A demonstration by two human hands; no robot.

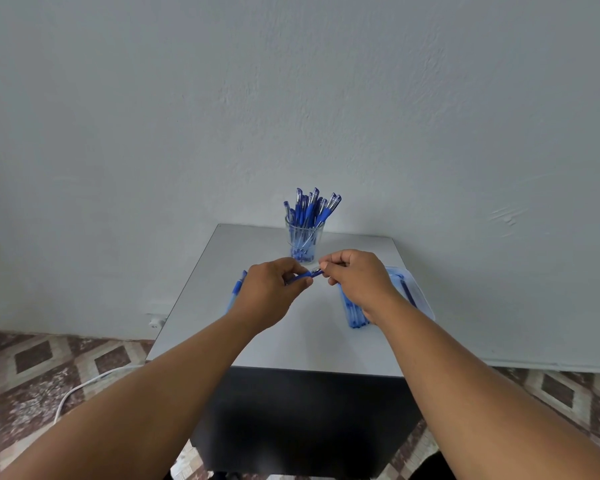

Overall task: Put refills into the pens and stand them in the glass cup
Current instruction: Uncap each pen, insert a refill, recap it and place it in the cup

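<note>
Over the middle of the small grey table [291, 341], both hands hold one blue pen [305, 274]. My left hand [269, 292] grips its blue barrel. My right hand [357, 280] pinches the clear tip end. Behind them stands the glass cup [305, 242], with several blue pens upright in it. A pile of blue pens [354, 313] lies under my right wrist, partly hidden. More blue pens [236, 289] lie left of my left hand.
A clear plastic tray [416, 292] sits at the table's right edge, with a dark refill in it. The table stands against a pale wall. Patterned floor tiles and a white cable [80, 386] lie at the lower left.
</note>
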